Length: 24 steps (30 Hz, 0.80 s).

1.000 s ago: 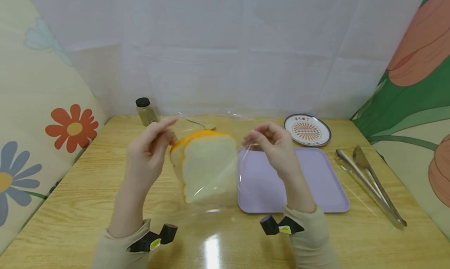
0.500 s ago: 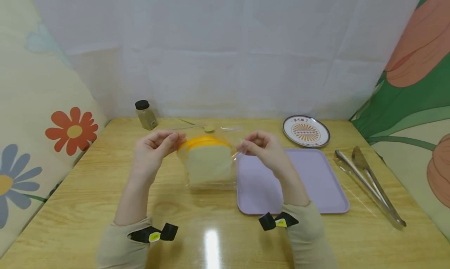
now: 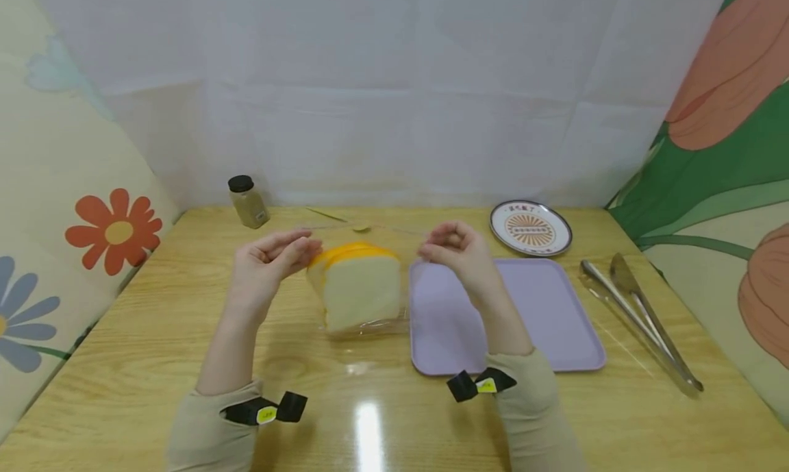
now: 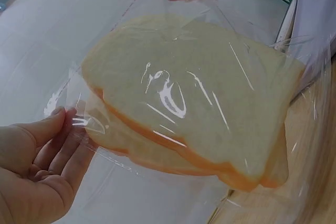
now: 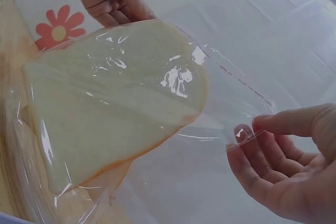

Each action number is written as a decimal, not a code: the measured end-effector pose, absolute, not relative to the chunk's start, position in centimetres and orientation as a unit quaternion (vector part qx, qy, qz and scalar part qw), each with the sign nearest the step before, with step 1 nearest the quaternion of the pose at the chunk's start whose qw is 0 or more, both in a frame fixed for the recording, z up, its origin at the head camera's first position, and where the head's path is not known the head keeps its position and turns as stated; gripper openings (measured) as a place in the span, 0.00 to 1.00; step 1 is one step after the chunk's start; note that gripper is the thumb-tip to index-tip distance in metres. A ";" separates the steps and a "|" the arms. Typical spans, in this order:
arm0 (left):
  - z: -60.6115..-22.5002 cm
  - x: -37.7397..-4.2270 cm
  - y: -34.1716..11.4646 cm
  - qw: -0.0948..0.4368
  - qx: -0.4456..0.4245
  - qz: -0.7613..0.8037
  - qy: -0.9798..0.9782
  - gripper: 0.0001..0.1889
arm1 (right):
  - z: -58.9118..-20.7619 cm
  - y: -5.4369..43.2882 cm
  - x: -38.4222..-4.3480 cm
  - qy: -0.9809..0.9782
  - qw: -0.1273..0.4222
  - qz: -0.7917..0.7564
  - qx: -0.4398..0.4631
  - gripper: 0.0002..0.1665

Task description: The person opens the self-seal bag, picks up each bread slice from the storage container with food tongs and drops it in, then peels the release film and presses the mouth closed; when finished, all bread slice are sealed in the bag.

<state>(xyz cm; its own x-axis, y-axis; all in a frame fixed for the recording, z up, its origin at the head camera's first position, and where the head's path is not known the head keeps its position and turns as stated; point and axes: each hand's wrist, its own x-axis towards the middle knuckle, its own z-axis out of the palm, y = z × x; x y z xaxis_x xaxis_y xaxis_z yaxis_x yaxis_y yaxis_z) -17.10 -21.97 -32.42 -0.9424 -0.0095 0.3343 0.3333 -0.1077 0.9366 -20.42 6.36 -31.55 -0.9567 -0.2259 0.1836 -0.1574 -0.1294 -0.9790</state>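
Slices of bread [image 3: 364,292] with orange-brown crust sit inside a clear plastic bag [image 3: 376,327], held up over the table. At the bag's upper left corner, thumb and fingers of my left hand [image 3: 261,270] pinch the film. My right hand [image 3: 468,263] pinches the opposite upper corner, beside the bread and over the tray's left part. In the left wrist view the slices [image 4: 184,93] overlap, one behind another. A thin red printed line runs along the bag's edge [image 5: 241,80] in the right wrist view. The film's outline is hard to follow in the head view.
A lilac tray [image 3: 548,314] lies right of the bag. Behind it is a round patterned plate [image 3: 531,231]. Metal tongs [image 3: 644,328] lie at the right. A black-lidded jar [image 3: 248,203] stands at the back left. A thin-stemmed item [image 3: 360,229] lies behind the bread.
The bagged bread has come down and looks smaller than one second ago, after a tilt midway. My right hand has shifted slightly; both hands keep their pinch on the bag.
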 end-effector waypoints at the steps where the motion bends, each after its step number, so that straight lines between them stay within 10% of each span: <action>1: -32.4 -17.1 -22.1 0.114 -0.121 -0.735 -0.658 0.09 | -31.5 6.3 -20.4 0.649 0.024 -0.748 -0.140 0.16; 6: -32.5 -17.1 -22.3 0.097 -0.116 -0.741 -0.655 0.10 | -31.1 6.0 -20.3 0.651 -0.002 -0.748 -0.129 0.24; 17: -32.5 -17.1 -22.0 0.080 -0.114 -0.725 -0.674 0.10 | -28.2 4.2 -20.1 0.731 -0.230 -0.589 -0.258 0.08; 24: -31.9 -16.8 -21.6 0.088 -0.105 -0.716 -0.684 0.07 | -25.4 -0.5 -19.3 0.818 -0.192 -0.283 -0.463 0.09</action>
<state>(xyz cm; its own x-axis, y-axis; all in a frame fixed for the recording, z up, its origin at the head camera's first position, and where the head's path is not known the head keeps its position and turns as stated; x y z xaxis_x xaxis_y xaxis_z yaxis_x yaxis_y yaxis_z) -16.76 -21.60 -31.90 -0.9626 0.0181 0.2704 0.2693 -0.0481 0.9619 -19.29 -0.47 -25.37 -0.4976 -0.6478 0.5769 -0.8658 0.4113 -0.2850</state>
